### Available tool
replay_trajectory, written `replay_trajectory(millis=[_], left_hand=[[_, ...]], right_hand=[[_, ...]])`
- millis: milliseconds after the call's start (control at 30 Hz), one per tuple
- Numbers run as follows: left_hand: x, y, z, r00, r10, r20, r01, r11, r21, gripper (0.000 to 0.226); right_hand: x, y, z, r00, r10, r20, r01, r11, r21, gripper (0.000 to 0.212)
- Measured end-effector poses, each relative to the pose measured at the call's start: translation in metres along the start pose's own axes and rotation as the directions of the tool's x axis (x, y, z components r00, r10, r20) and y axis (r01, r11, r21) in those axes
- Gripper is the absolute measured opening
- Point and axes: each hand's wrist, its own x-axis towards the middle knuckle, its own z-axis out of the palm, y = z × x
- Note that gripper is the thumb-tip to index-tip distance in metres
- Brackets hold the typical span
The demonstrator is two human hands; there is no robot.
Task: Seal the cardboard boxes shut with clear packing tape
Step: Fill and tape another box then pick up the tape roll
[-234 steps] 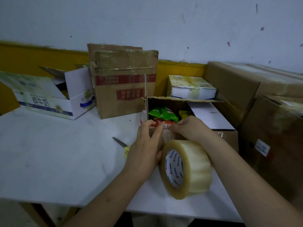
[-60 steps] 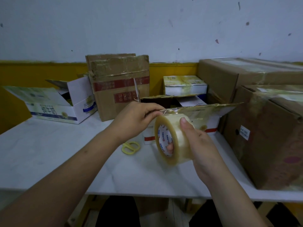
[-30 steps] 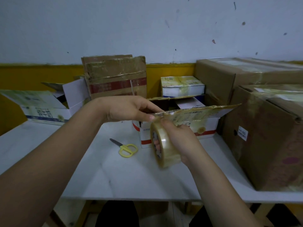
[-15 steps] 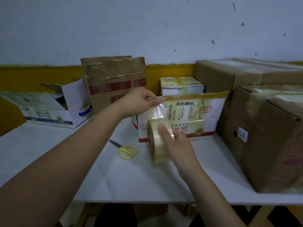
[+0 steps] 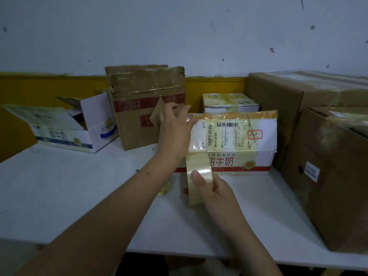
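Head view: left hand [image 5: 175,128] raised at the upper left corner of the white milk carton box [image 5: 235,142], fingers fairly straight and spread, fingertips touching the box's edge where a clear strip of tape [image 5: 196,140] runs down the front face. No firm pinch visible; hand relaxed against the cardboard.

Right hand [image 5: 213,191] lower and nearer, just in front of the box, clenched around the roll of clear packing tape [image 5: 198,178], thumb pressed flat on the roll's outer face, remaining fingers hidden behind it. Tape stretched from roll up to the box corner by the left hand.

Box upright on the white bench [image 5: 69,196], directly beyond the right hand. Front flap bearing a shipping label [image 5: 227,134] with barcodes, small print too fine to read, and a red stamp [image 5: 254,134] toward the right. Below, large red characters "甜牛奶" partly covered by the roll, above a red band.

Left of the left hand, touching nothing: a brown carton [image 5: 139,108] with a red printed band, and farther left an open white box [image 5: 75,128] with dark characters "甜牛奶". Behind the milk box, a small taped white box [image 5: 229,102]. Right of both hands, two large brown cartons [image 5: 328,156], the nearer one carrying a small white sticker [image 5: 311,171], unreadable. Yellow scissors handle [image 5: 165,188] peeking out just left of the roll, under the left forearm.
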Motion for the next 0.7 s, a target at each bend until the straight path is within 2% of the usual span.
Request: replay_trajectory(millis=[67, 133, 200, 267, 333, 400, 533, 633, 667, 700], left_hand=[[0.006, -0.008, -0.001, 0.989, 0.048, 0.14, -0.08, 0.968, 0.237, 0.051], [0.011, -0.02, -0.005, 0.947, 0.136, 0.293, -0.242, 0.899, 0.365, 0.063], [0.015, -0.029, -0.008, 0.881, 0.215, 0.422, -0.391, 0.833, 0.391, 0.081], [0.021, -0.034, -0.009, 0.811, 0.217, 0.543, -0.464, 0.804, 0.372, 0.098], [0.029, -0.036, -0.008, 0.761, 0.199, 0.617, -0.51, 0.772, 0.38, 0.105], [0.031, -0.035, -0.004, 0.723, 0.195, 0.663, -0.57, 0.711, 0.413, 0.102], [0.029, -0.035, 0.005, 0.644, 0.242, 0.726, -0.69, 0.593, 0.415, 0.079], [0.03, -0.035, -0.001, 0.587, 0.43, 0.686, -0.789, 0.493, 0.366, 0.073], [0.031, -0.035, -0.004, 0.551, 0.466, 0.693, -0.812, 0.49, 0.316, 0.074], [0.033, -0.035, -0.008, 0.521, 0.455, 0.722, -0.808, 0.536, 0.244, 0.074]], right_hand=[[0.005, -0.001, 0.0, 1.0, 0.007, 0.014, -0.007, 1.0, 0.004, 0.044], [0.009, -0.003, 0.002, 1.0, 0.013, 0.01, -0.013, 1.0, 0.01, 0.041], [0.012, -0.003, 0.006, 1.0, 0.016, -0.025, -0.016, 1.0, 0.01, 0.044], [0.016, 0.001, 0.012, 0.997, 0.017, -0.071, -0.019, 1.0, -0.025, 0.062], [0.019, -0.001, 0.016, 0.994, 0.003, -0.105, -0.009, 0.998, -0.054, 0.072], [0.023, -0.006, 0.016, 0.994, 0.025, -0.104, -0.03, 0.998, -0.047, 0.075], [0.026, -0.015, 0.009, 0.994, 0.096, -0.06, -0.095, 0.995, 0.012, 0.041], [0.024, -0.017, 0.009, 0.996, 0.077, -0.051, -0.074, 0.996, 0.05, 0.038], [0.023, -0.018, 0.01, 0.996, 0.081, -0.047, -0.078, 0.995, 0.061, 0.041], [0.021, -0.018, 0.011, 0.996, 0.081, -0.047, -0.078, 0.995, 0.063, 0.043]])
